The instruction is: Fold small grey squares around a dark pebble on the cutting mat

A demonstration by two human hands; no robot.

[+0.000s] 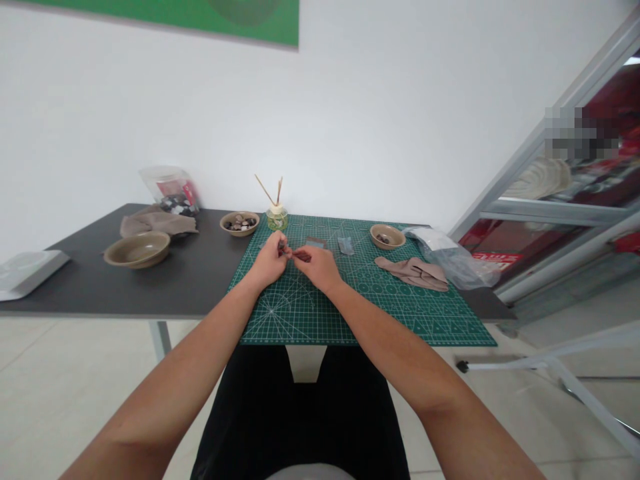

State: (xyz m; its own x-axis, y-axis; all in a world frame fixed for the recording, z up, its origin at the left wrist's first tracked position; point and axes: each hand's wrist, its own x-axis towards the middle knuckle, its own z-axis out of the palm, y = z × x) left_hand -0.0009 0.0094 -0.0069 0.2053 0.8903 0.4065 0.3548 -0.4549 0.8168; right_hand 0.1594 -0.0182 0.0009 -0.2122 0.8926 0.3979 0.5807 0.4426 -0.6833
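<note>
Over the green cutting mat (380, 313), my two hands meet with fingertips close together. My left hand (271, 260) is closed in a pinch around something small and dark, mostly hidden by the fingers. Pinched in my right hand (320, 268) is a small dark brown piece (301, 255), its kind too small to tell. Just behind the right hand lies a flat grey-brown piece (317, 241), partly covered by that hand. To its right rests a small pale blue, shiny packet (345, 245).
A bowl of stones (240, 224) and a reed diffuser (277, 217) stand at the back. Farther left are a larger bowl (137, 251), a cloth and a plastic bag. Rightward sit a small bowl (387, 236), a brown cloth (417, 273) and a clear bag (455, 260).
</note>
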